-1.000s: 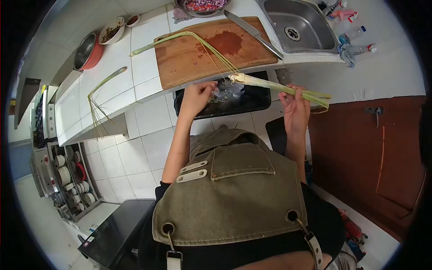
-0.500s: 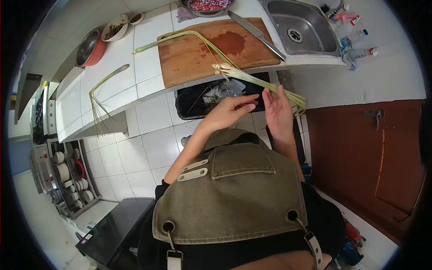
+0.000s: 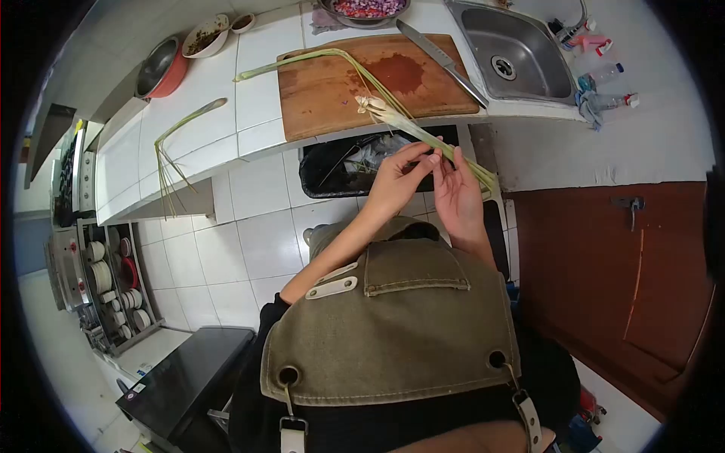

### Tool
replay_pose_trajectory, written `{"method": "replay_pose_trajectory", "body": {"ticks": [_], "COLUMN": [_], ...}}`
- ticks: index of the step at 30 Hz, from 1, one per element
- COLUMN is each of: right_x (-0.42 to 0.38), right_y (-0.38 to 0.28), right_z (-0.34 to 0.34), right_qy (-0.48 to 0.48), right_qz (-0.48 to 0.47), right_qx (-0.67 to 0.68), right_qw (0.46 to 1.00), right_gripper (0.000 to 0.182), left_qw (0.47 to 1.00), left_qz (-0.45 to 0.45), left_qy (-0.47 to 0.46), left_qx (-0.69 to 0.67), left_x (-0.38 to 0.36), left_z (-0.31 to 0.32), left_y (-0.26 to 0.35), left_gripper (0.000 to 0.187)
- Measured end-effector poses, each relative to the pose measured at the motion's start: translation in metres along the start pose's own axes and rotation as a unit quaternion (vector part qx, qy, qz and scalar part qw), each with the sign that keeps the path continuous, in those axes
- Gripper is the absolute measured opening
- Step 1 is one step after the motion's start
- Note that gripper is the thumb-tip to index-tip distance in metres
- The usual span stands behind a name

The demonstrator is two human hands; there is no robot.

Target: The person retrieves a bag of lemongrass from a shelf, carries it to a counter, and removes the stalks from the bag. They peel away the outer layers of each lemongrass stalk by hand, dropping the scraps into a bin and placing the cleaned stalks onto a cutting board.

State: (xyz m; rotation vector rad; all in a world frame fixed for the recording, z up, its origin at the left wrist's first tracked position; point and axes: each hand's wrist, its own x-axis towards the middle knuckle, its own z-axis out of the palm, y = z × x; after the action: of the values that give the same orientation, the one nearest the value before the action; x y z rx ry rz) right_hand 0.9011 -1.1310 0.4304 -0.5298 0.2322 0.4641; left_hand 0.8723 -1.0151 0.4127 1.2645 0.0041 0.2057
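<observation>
A pale-based lemongrass stalk [image 3: 404, 124] slants across in front of me, its white end over the near edge of the cutting board [image 3: 317, 113] and its folded green end to the right. My right hand [image 3: 459, 185] holds it around the green part. My left hand [image 3: 404, 174] is closed in a pinch at the stalk's near side, its fingertips touching beside the right fingers. Another lemongrass stalk [image 3: 310, 55] lies bent across the board, and a third lemongrass stalk [image 3: 177, 127] rests on the tiles to the left. A knife [image 3: 438, 57] lies on the board's right side.
Below the counter edge sits a black-lined bin [image 3: 321, 175] with plastic inside. A metal sink [image 3: 521, 45] is at right, with several bottles [image 3: 604, 74] beside it. A bowl of chopped purple and red pieces [image 3: 370, 9] and a red bowl [image 3: 168, 72] stand farther back.
My left hand has moved right and up to the stalk, and its fingers have closed in a pinch there. The view has shifted slightly.
</observation>
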Motion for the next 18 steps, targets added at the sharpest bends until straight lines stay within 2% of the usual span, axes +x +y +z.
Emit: {"method": "replay_pose_trajectory", "body": {"ticks": [3, 5, 11, 12, 14, 15, 17, 18], "right_x": [-0.001, -0.005, -0.008, -0.008, -0.01, -0.011, -0.015, -0.019], "right_y": [0.002, 0.004, 0.009, 0.01, 0.01, 0.009, 0.009, 0.01], "right_z": [0.001, 0.0, -0.009, -0.009, -0.008, -0.008, -0.01, -0.006], "right_qy": [-0.03, -0.039, -0.048, -0.049, -0.059, -0.06, -0.138, -0.152], "right_qz": [-0.003, -0.002, 0.034, 0.034, 0.114, 0.114, 0.175, 0.16], "right_qx": [-0.03, -0.044, -0.081, -0.081, -0.115, -0.115, -0.215, -0.254], "right_qw": [0.999, 0.998, 0.995, 0.995, 0.985, 0.985, 0.951, 0.942], "right_gripper": [0.017, 0.016, 0.02, 0.02, 0.022, 0.022, 0.025, 0.023], "left_qw": [1.0, 0.994, 0.99, 0.99, 0.991, 0.991, 0.99, 0.988], "left_qz": [-0.024, -0.071, -0.101, -0.099, -0.073, -0.071, -0.008, 0.001], "left_qy": [0.008, 0.008, 0.018, 0.019, 0.069, 0.069, 0.123, 0.137], "left_qx": [-0.018, -0.077, -0.095, -0.095, -0.09, -0.09, -0.065, -0.073], "left_x": [-0.002, -0.004, -0.007, -0.008, -0.006, -0.004, 0.0, 0.003], "left_z": [0.001, 0.002, -0.002, -0.003, -0.004, -0.007, -0.015, -0.021], "left_y": [0.005, 0.008, 0.01, 0.01, 0.01, 0.01, 0.01, 0.005], "left_gripper": [0.029, 0.027, 0.026, 0.026, 0.023, 0.023, 0.022, 0.02]}}
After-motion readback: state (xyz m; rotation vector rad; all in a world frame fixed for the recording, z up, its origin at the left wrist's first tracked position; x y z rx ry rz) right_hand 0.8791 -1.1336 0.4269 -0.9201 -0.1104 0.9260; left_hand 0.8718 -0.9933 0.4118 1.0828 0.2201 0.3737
